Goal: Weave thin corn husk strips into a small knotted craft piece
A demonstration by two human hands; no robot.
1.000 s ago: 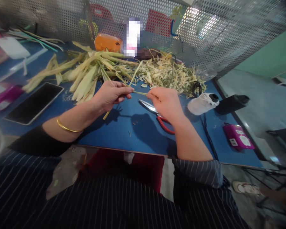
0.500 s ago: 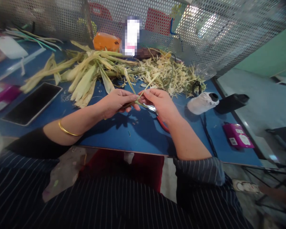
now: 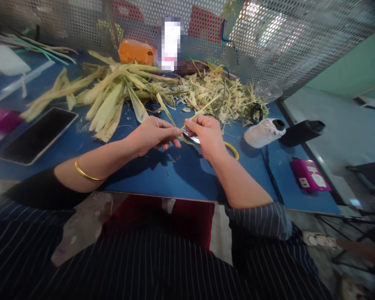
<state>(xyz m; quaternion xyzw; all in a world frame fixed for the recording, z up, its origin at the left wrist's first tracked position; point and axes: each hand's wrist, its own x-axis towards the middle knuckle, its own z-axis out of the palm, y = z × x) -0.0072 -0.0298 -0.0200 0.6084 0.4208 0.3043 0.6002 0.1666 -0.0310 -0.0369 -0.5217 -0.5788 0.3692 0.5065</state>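
My left hand [image 3: 156,134] pinches pale green corn husk strips between thumb and fingers over the blue table. Close beside it, my right hand [image 3: 208,135] grips a narrow husk strip [image 3: 203,109] that slants up to the right. Another strip [image 3: 165,109] rises to the left, and the two cross near my fingertips. Scissors lie beneath my right hand; their metal blade [image 3: 194,139] and yellow handle [image 3: 233,150] show, the rest is covered. Behind my hands lie a bunch of corn husks [image 3: 108,104] and a heap of shredded husk [image 3: 203,91].
A phone [image 3: 37,135] lies at left. On the right are a white thread cone [image 3: 264,133], a black one [image 3: 303,132], a black cord [image 3: 272,177] and a purple pack [image 3: 310,175]. An orange pack [image 3: 136,52] stands before the perforated metal screen [image 3: 203,21].
My hands stay close together on the strips, with the right fingers shifted slightly. The scissors' yellow handle now shows beside my right wrist, where red showed before. The view has shifted slightly.
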